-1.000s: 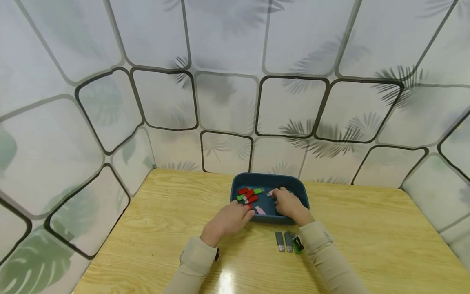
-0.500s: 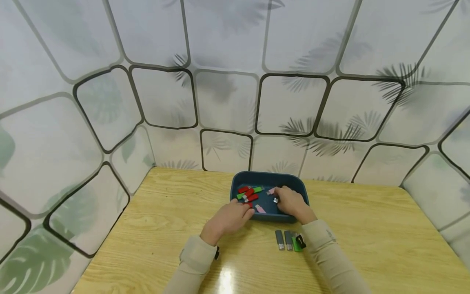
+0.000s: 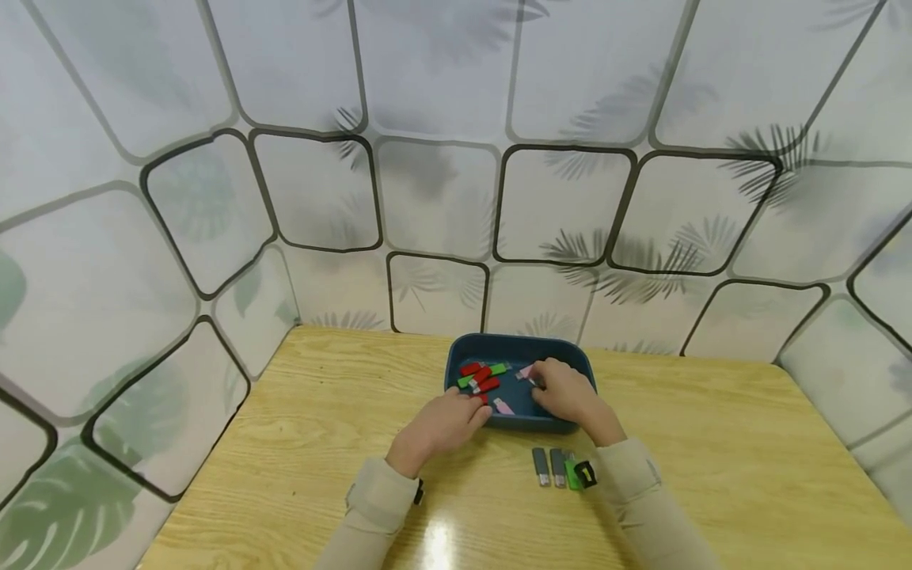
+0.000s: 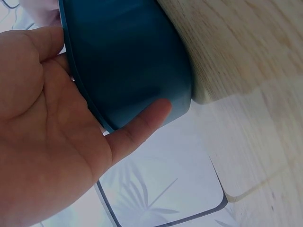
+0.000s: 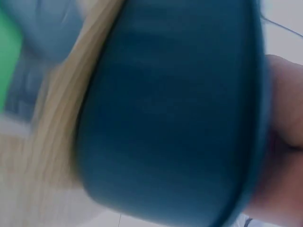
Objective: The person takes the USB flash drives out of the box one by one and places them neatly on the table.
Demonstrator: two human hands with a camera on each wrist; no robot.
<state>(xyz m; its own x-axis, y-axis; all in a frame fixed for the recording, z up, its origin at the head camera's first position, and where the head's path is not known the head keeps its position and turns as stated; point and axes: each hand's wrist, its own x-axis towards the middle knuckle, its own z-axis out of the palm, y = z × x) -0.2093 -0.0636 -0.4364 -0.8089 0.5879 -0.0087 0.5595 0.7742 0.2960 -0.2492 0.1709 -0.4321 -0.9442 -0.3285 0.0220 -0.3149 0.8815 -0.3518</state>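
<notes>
A dark blue plastic bin (image 3: 499, 342) stands on the table. My left hand (image 3: 442, 423) holds its near left rim; in the left wrist view the little finger lies along the outer wall while other fingers go behind the rim. Inside lie several USB sticks: a pile of red ones (image 3: 488, 385) and green ones (image 3: 499, 370) at the left, a pink USB stick (image 3: 503, 406) near the front. My right hand (image 3: 566, 388) reaches over the near right rim, fingers bent down, fingertips right at another pink USB stick (image 3: 524, 372). I cannot tell whether it pinches one; its fingertips are hidden in the right wrist view.
Two grey USB sticks (image 3: 541, 467) and a green USB stick (image 3: 573, 473) lie side by side on the wooden table (image 3: 321, 443), in front of the bin and beside my right sleeve (image 3: 630, 471). A patterned cloth wall (image 3: 442, 198) rises behind the table.
My right hand shifts slightly within the bin. A silver connector showed below its fingers half a second ago and is now mostly covered. The left hand stays on the rim.
</notes>
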